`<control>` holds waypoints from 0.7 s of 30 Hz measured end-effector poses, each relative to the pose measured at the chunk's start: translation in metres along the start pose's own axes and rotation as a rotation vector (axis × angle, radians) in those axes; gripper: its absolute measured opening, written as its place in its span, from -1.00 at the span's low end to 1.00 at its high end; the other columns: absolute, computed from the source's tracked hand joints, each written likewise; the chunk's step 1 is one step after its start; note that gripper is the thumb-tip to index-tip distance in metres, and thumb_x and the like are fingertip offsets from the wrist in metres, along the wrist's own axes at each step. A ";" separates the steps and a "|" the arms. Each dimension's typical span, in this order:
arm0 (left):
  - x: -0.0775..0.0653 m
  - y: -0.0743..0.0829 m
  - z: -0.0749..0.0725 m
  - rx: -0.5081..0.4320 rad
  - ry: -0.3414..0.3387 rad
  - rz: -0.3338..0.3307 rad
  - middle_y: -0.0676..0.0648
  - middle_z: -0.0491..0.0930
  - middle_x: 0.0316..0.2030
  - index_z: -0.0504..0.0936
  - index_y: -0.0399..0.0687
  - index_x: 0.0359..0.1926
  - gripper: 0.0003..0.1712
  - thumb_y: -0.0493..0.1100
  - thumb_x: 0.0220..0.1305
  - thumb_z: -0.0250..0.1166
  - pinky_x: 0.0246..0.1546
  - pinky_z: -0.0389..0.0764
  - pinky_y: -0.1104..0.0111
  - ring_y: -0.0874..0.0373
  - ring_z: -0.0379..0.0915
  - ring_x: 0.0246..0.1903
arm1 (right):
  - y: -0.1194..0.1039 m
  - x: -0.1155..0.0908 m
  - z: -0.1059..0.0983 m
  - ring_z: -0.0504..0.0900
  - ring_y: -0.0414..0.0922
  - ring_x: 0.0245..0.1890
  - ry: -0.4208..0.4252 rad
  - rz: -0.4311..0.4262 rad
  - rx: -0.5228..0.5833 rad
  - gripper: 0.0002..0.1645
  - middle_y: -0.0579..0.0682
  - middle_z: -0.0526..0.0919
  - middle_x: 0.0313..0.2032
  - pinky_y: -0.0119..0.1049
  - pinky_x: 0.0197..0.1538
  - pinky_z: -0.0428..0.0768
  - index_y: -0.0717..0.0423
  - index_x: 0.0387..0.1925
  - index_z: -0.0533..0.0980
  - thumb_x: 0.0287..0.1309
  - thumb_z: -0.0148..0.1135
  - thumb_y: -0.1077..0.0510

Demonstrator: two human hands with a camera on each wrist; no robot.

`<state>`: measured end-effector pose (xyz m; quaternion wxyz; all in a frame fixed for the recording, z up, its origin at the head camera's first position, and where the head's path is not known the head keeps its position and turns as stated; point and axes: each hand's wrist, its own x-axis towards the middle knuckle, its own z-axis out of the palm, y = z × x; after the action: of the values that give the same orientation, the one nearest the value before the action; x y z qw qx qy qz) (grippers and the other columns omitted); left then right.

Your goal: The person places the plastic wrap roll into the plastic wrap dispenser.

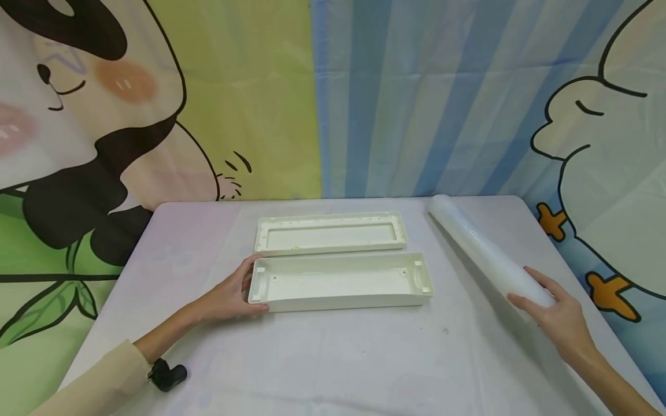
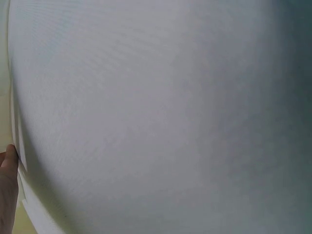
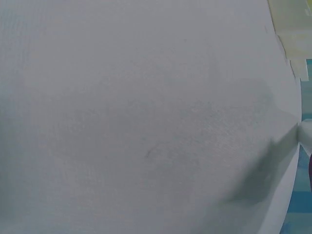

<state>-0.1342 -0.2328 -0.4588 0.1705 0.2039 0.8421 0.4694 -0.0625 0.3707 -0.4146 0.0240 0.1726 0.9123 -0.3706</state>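
A long white plastic box point(image 1: 340, 301), hollow side up, lies on the table. My left hand point(image 1: 229, 297) grips its left end, thumb at the front corner and fingers at the back corner. Just behind it lies a shallow white lid point(image 1: 333, 234), inner side up. On the right, my right hand point(image 1: 564, 318) holds the near end of a white, translucent roll, seemingly plastic film point(image 1: 484, 248). The roll slants away to the far left, its far end close to the table's back edge. In the left wrist view, part of the left hand point(image 2: 9, 185) shows at the edge.
A white cloth covers the table point(image 1: 338, 358). Behind it hangs a printed curtain point(image 1: 250, 86) with cartoon animals and blue stripes. A black device point(image 1: 166, 375) sits at my left wrist, by the beige sleeve point(image 1: 104, 381).
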 end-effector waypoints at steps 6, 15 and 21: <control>0.000 0.002 -0.001 -0.010 0.000 0.006 -0.17 -0.05 0.47 -0.15 0.07 0.49 0.28 0.04 -0.05 0.55 0.31 0.27 -0.01 -0.29 -0.01 0.44 | 0.000 0.004 -0.010 0.23 0.28 0.03 0.085 -0.002 0.035 -0.07 0.39 0.06 0.42 0.44 -0.01 0.44 -0.23 0.50 0.06 0.20 0.24 -0.22; 0.000 0.001 0.000 -0.004 -0.001 0.013 -0.20 -0.06 0.47 -0.14 0.00 0.48 0.27 0.03 -0.05 0.56 0.30 0.27 -0.03 -0.32 0.00 0.44 | -0.003 0.009 -0.019 0.21 0.12 -0.02 0.131 0.036 0.056 -0.18 0.23 0.03 0.47 0.01 -0.18 0.60 -0.38 0.44 0.15 0.20 0.24 -0.19; 0.001 0.001 0.000 -0.004 -0.005 0.019 -0.17 -0.03 0.46 -0.13 0.01 0.47 0.26 0.01 -0.05 0.56 0.29 0.32 0.07 -0.29 0.04 0.43 | -0.004 0.012 -0.025 0.20 -0.13 -0.05 0.142 0.043 0.132 -0.19 0.06 0.03 0.49 -0.59 -0.38 0.39 -0.38 0.42 0.19 0.18 0.29 -0.15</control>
<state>-0.1347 -0.2324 -0.4582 0.1682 0.2127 0.8388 0.4721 -0.0733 0.3893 -0.3961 -0.0444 0.2193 0.8813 -0.4162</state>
